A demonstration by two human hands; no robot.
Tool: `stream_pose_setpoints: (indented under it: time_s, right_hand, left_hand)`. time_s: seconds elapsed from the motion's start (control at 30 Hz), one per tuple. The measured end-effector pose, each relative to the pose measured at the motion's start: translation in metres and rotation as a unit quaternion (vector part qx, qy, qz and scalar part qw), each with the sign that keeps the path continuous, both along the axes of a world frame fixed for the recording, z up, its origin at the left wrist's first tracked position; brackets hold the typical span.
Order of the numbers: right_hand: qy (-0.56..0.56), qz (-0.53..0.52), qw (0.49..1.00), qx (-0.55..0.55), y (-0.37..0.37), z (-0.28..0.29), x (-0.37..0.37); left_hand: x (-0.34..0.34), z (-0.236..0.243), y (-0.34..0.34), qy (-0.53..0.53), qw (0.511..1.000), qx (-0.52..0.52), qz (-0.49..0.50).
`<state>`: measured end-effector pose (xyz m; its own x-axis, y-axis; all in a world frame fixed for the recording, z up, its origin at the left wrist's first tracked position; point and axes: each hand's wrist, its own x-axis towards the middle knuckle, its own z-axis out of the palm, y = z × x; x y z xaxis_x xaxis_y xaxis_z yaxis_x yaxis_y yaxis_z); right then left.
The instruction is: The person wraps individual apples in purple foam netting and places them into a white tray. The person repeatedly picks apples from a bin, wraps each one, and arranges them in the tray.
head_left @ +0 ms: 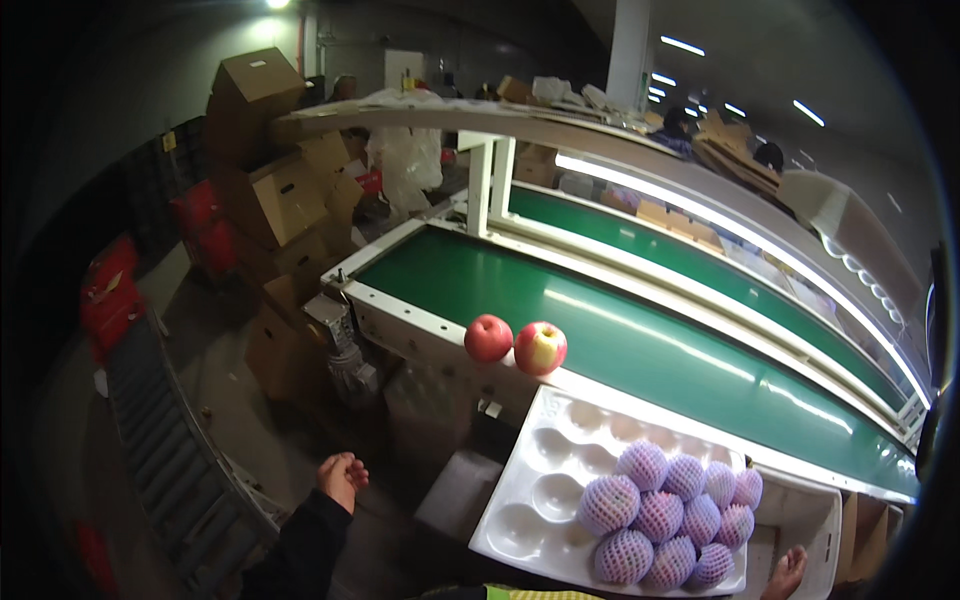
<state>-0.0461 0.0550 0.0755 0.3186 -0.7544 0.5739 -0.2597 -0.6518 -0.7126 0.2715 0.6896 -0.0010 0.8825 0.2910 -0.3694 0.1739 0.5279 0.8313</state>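
Observation:
My left hand (343,477) hangs over the floor, left of the tray and touching nothing, its fingers curled together with no object showing in them. At the lower right, my right hand (785,574) is by a white crate (825,515), fingers stretched out and nothing seen in it. Between them lies a white moulded tray (500,500) with round hollows. Several fruits in purple foam nets (658,516) fill its right part; hollows at the left and back are bare. A red apple (488,339) and a red-and-yellow apple (540,348) sit on the conveyor's near ledge.
A green conveyor belt (620,330) runs behind the tray, with a lit frame above it. Cardboard boxes (290,200) are piled at the left, near a roller conveyor (180,460) and red bundles (110,295). More cardboard (860,535) stands at the lower right.

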Motion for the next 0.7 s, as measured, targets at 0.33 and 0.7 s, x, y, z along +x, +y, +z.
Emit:
stream_pose_setpoints:
  time_s: [0.33, 0.7]
  right_hand:
    - [0.019, 0.11, 0.987, 0.119, 0.051, 0.022, 0.042]
    - [0.037, 0.103, 0.982, 0.154, 0.088, 0.023, 0.043]
  left_hand:
    - [0.087, 0.068, -0.012, -0.226, 0.958, 0.158, -0.078]
    - [0.179, 0.103, -0.104, -0.33, 0.776, 0.457, -0.282]
